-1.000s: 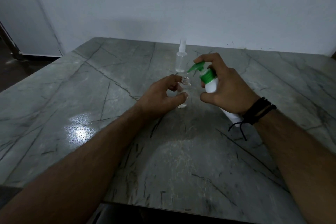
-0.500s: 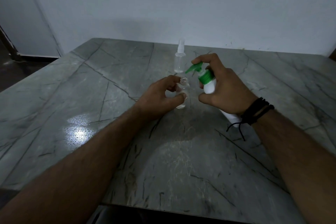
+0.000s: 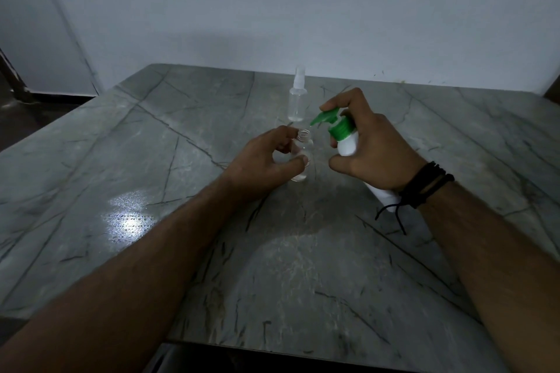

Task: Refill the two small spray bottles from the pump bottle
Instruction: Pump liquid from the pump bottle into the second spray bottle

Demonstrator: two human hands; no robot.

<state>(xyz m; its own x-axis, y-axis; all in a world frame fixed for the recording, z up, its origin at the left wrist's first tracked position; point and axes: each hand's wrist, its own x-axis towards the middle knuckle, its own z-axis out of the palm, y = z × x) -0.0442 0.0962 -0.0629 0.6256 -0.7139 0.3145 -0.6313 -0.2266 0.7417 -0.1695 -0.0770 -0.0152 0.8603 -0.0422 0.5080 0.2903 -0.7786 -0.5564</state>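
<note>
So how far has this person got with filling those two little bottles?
Partway, at most. The left hand holds the uncapped small bottle upright on the table, while the right hand tilts the pump bottle so its green nozzle points at the open neck. This bottle looks nearly empty. The capped spray bottle behind also looks nearly empty, so both remain to fill.

A small clear plastic spray bottle without its cap [image 3: 303, 157] is shown upright, its threaded neck open. A white plastic pump bottle with green pump head [image 3: 341, 133] is tilted, its nozzle directed at that neck. A second clear spray bottle, capped [image 3: 296, 97], is seen upright just behind.
</note>
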